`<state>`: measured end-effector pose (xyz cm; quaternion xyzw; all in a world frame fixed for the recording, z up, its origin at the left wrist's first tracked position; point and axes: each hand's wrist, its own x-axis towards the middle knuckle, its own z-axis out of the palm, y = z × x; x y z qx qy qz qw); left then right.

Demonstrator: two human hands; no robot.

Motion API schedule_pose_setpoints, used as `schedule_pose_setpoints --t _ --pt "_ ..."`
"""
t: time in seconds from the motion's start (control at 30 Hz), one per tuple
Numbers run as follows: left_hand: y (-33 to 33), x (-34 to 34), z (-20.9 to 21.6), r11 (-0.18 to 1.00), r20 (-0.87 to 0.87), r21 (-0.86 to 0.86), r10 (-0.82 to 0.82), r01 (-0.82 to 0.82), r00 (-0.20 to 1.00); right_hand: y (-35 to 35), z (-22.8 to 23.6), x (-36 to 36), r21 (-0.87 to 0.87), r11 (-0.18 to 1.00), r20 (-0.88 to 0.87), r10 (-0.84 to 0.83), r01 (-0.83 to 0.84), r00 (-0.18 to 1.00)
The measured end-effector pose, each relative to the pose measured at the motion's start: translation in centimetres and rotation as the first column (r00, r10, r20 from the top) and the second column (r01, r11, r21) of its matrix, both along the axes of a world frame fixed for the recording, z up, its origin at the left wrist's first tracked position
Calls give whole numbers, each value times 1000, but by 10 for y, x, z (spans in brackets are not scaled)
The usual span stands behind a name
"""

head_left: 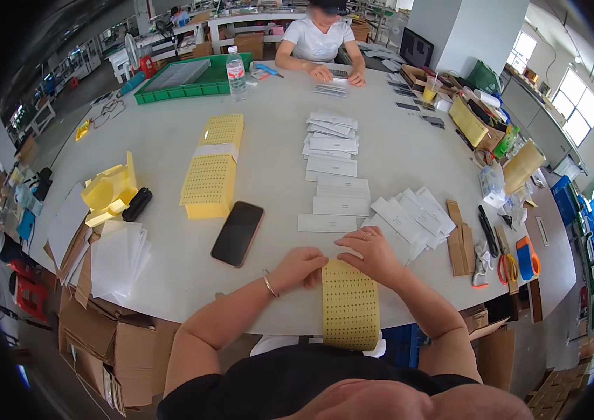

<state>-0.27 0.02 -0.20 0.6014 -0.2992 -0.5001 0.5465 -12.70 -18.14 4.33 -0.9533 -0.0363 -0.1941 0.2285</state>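
A long yellow strip (350,304) printed with rows of small dark marks hangs over the table's near edge toward my lap. My left hand (300,268), with a bracelet at its wrist, is closed at the strip's upper left corner, fingertips pinching the edge. Over the strip's top right my right hand (373,253) lies with fingers and thumb apart, close to the paper. Just beyond my hands, white cards (327,222) run away from me in an overlapping column. More white cards (412,217) fan out beside my right hand.
Left of the cards are a black phone (238,234) and a thick yellow stack (211,171) with a white band. White sheets (120,259) lie farther left. Scissors (508,268) and an orange tape roll (528,257) lie right. A person (321,38) sits opposite, near a bottle (235,75).
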Motion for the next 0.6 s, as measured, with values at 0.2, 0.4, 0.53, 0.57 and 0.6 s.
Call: schedule_pose_setpoints --t 0.2,0.4,0.53,0.57,0.6 --pt "-2 6 -4 1000 -26 -28 13 -14 1000 8 -14 8 -126 982 95 154 -141 984" --pt "-1 2 -5 999 -34 -37 26 -28 999 15 -13 7 -145 977 159 182 -159 970" --pt "2 -5 -4 999 -48 -27 16 -17 999 22 -8 -1 -245 957 204 209 -157 956" --pt "1 -9 -4 999 -63 -25 30 -31 998 22 -8 -5 -274 951 219 204 -141 954" --pt "0 -9 -5 999 -66 -33 17 -19 998 24 -10 -5 -301 946 235 195 -119 952"
